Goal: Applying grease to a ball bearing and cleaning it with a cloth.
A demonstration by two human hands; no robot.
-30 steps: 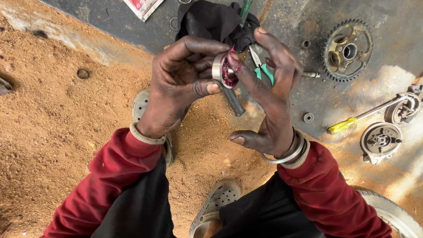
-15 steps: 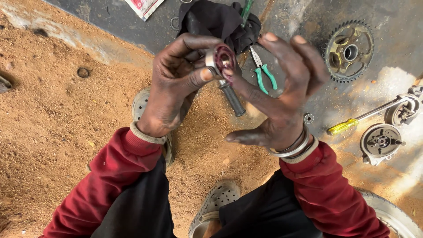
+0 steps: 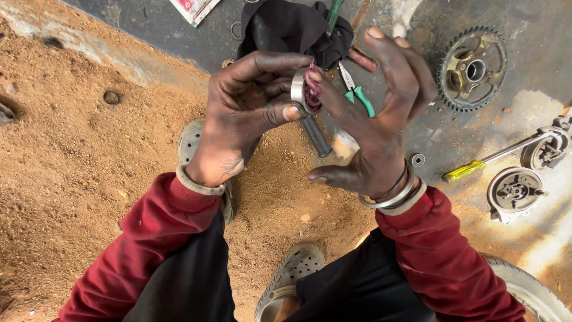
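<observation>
My left hand [image 3: 247, 113] grips a round metal bearing [image 3: 300, 90] between thumb and fingers, held up in front of me. Reddish grease shows in the bearing's face. My right hand [image 3: 375, 125] is spread, its other fingers fanned upward, and one greasy fingertip presses into the bearing's open side. Both hands are dark with grime. Red sleeves cover both forearms, and metal bangles [image 3: 396, 194] sit on my right wrist.
On the ground behind lie a black cloth [image 3: 286, 27], green-handled pliers [image 3: 357, 95], a black-handled tool [image 3: 316, 137], a toothed sprocket [image 3: 472, 68], a yellow-handled screwdriver [image 3: 482, 164], a round hub part [image 3: 515, 194] and a small washer [image 3: 418, 160]. Sandy soil lies left; a tyre [image 3: 530, 292] at lower right.
My right hand has opened out, its fingers fanning upward, while one fingertip stays pushed into the bearing. My left hand has turned the bearing slightly.
</observation>
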